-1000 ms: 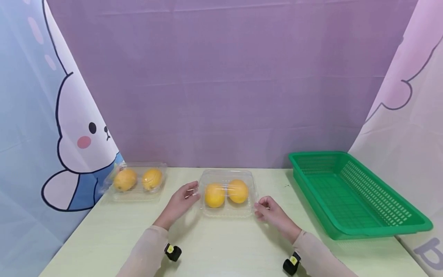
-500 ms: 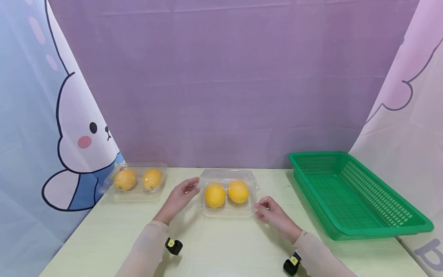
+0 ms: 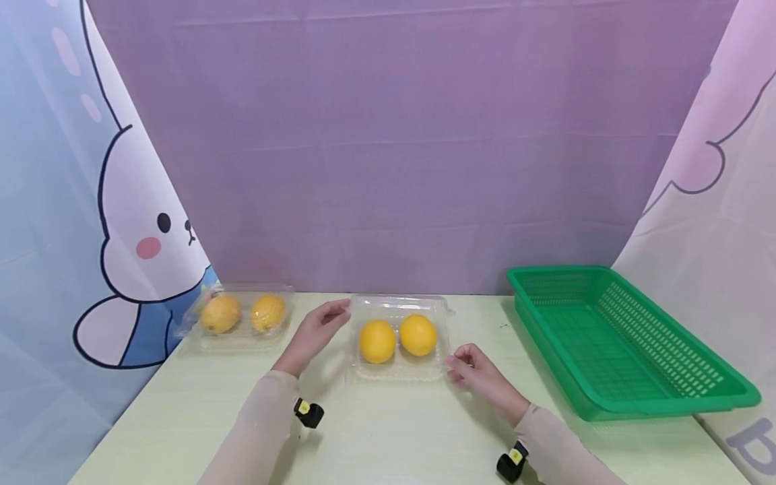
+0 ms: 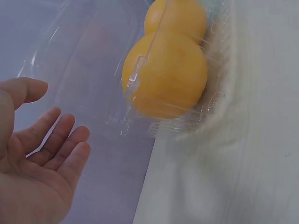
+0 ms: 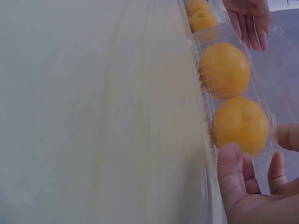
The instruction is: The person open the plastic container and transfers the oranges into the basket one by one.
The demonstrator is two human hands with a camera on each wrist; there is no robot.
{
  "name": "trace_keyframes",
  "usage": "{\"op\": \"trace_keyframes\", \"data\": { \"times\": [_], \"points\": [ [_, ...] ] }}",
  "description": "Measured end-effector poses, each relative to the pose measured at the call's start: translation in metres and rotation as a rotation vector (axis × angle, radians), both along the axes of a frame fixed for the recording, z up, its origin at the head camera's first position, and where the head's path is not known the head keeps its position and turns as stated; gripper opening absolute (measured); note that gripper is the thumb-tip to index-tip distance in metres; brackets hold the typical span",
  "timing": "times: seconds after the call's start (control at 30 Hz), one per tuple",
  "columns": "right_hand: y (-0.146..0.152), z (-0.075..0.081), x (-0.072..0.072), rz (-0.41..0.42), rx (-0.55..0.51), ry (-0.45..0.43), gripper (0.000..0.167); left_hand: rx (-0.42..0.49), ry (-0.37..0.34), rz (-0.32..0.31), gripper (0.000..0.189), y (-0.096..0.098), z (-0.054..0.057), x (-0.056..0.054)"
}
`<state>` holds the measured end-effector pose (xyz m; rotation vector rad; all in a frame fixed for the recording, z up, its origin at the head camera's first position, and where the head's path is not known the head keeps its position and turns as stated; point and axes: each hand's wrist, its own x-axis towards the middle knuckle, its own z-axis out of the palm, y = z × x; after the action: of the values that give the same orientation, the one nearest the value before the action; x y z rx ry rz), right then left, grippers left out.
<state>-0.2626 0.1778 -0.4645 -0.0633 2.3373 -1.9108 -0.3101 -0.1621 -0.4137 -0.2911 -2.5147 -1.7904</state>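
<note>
A clear plastic clamshell container (image 3: 400, 372) sits mid-table with two oranges (image 3: 377, 341) inside; its hinged lid (image 3: 397, 304) stands raised toward the back. My left hand (image 3: 314, 335) is at the lid's left edge, with thumb and fingers apart in the left wrist view. Whether its fingertips touch the lid is hard to tell. At the container's right front corner, my right hand (image 3: 481, 378) holds the rim between thumb and bent fingers, as the right wrist view (image 5: 261, 186) shows, though the contact is partly hidden. A second clear container (image 3: 242, 345) with two orange fruits (image 3: 220, 314) stands at the left.
A green plastic basket (image 3: 606, 406) with perforated sides stands on the right of the pale table (image 3: 388, 438). A purple cloth (image 3: 400, 148) hangs behind the table, and printed curtains (image 3: 139, 269) hang at both sides.
The container's lid has swung up and back off the oranges. My left hand has moved a little up and away with its edge. My right hand has stayed in place.
</note>
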Motion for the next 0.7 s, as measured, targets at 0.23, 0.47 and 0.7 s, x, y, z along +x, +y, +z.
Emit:
{"op": "trace_keyframes", "data": {
  "times": [0.23,0.47,0.7],
  "points": [
    [0.001,0.000,0.000,0.007,-0.004,0.003,0.023,0.023,0.018,0.010,0.049,0.002,0.004,-0.005],
    [0.001,0.001,0.000,0.010,-0.006,-0.001,0.023,0.031,0.020,0.044,0.044,0.002,0.002,-0.015],
    [0.001,0.001,0.001,0.008,-0.002,-0.010,0.022,0.091,-0.023,0.042,0.050,0.002,-0.005,-0.023]
  ]
}}
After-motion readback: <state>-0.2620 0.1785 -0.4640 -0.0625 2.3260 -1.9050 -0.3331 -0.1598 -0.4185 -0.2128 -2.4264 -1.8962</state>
